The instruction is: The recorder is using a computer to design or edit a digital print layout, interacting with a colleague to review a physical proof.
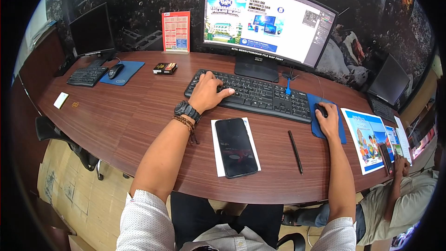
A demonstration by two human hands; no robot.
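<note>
Head view: left hand (207, 92), spread, rests on keyboard (260, 96); right hand (329, 122) grips mouse (319, 109), blue pad (318, 130) beneath, presumably for smooth tracking.

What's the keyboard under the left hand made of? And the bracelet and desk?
Keyboard: probably plastic, matte black with molded-looking edges. Bracelet: perhaps wood, dull brown and beaded. Desk: wood or printed laminate; smooth, faintly shiny, with brown grain.

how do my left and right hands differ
The left hand lies over the left end of the black keyboard, while the right hand is curled over the mouse. The left hand's wrist wears a dark watch and brown bracelet; the right hand's wrist is bare. Both come from white dotted sleeves.
</note>
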